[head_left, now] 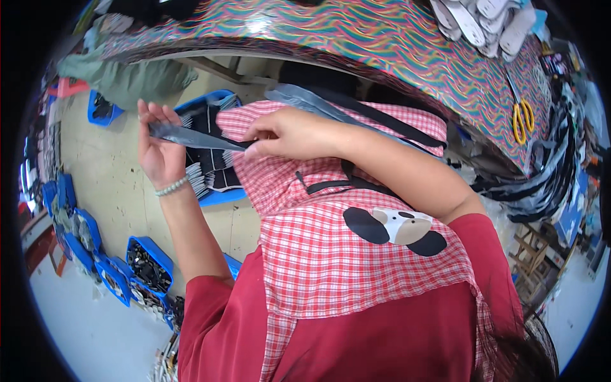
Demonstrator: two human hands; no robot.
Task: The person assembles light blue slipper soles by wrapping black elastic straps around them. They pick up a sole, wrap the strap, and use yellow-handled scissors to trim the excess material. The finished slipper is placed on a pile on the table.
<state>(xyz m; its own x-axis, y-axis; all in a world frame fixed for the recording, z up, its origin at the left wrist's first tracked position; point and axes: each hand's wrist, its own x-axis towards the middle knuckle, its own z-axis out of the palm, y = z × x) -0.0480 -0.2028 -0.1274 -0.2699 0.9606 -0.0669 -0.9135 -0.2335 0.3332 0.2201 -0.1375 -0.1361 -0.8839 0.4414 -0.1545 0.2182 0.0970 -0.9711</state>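
While the red checked apron (331, 254) is filling the middle of the view, a dark grey strip (191, 136) is being held taut just above its upper edge. One end is being pinched by the left hand (159, 153), thumb closed over it and the other fingers half spread behind; the other end is being gripped by the right hand (289, 135), fingers curled shut on it. Between the two hands the strip is being kept nearly level, well clear of the floor.

Judging by its thin, flat look and slight sag, the strip is being taken for a light, limp piece, likely smooth and a little slippery, so a pinch at each end seems the surest hold; gripped mid-length it would probably droop.

Left of the apron and below the strip, a blue tray (213, 196) of stacked dark pieces is being kept on the floor, with more blue trays (143, 267) lying further left. Right of the apron, yellow scissors (523, 121) are being left on the patterned table (394, 44), near a pile of white soles (487, 25).
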